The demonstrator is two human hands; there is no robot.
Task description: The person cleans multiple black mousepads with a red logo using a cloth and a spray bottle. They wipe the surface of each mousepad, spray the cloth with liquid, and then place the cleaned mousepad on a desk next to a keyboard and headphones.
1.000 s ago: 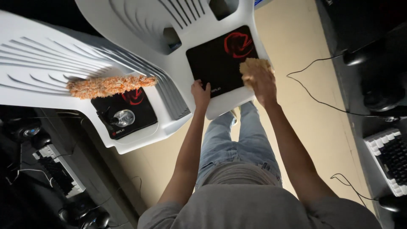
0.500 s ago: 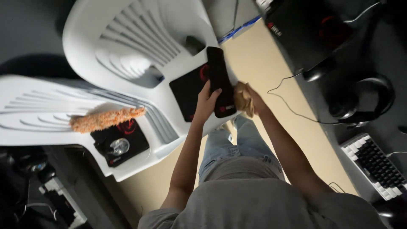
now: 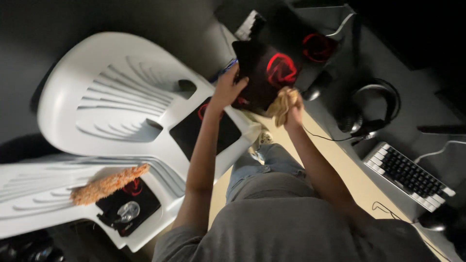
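Note:
My left hand (image 3: 226,88) grips the left edge of a black mouse pad with a red emblem (image 3: 266,73), lifted up in the air above the white plastic chair (image 3: 121,97). A tan cloth (image 3: 280,105) is bunched in my right hand (image 3: 292,110), pressed against the pad's lower right edge. Another black mouse pad (image 3: 194,133) lies flat on the chair seat under my left forearm.
A second white chair (image 3: 43,194) at lower left carries an orange fluffy duster (image 3: 109,184) and a black pad with a mouse (image 3: 127,211). On the dark desk at right sit headphones (image 3: 371,109), a keyboard (image 3: 407,174), a further black pad (image 3: 315,43) and cables.
I have lifted the mouse pad off the chair seat and carried it up and to the right toward the desk. My right hand with the cloth followed it; another pad on the seat is uncovered.

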